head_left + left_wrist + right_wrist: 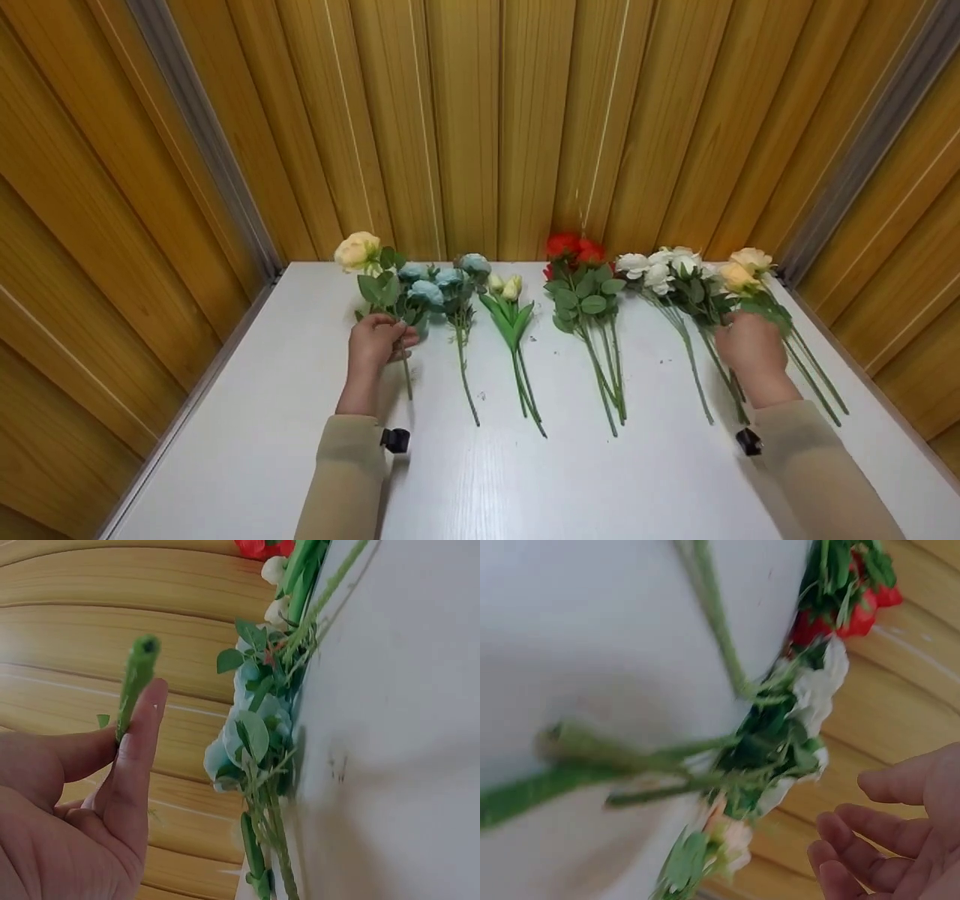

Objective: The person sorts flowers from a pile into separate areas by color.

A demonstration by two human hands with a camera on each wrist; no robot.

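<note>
In the head view my left hand (pixel 373 346) pinches the stem of a pale yellow artificial flower (pixel 358 251) at the left. The left wrist view shows that green stem (pixel 135 682) between thumb and fingers, its cut end towards the camera. My right hand (pixel 752 351) hovers by a bunch of white flowers (pixel 660 276) and some peach flowers (pixel 750 259). Its fingers (pixel 885 829) are loosely bent with nothing between them in the right wrist view. Blue flowers (pixel 426 292) lie just right of my left hand.
Pale tulips (pixel 512 288) and red flowers (pixel 562 245) lie between my hands, stems towards me, on the white table (pixel 480 487). Wood-patterned walls (pixel 461 135) stand behind and at both sides.
</note>
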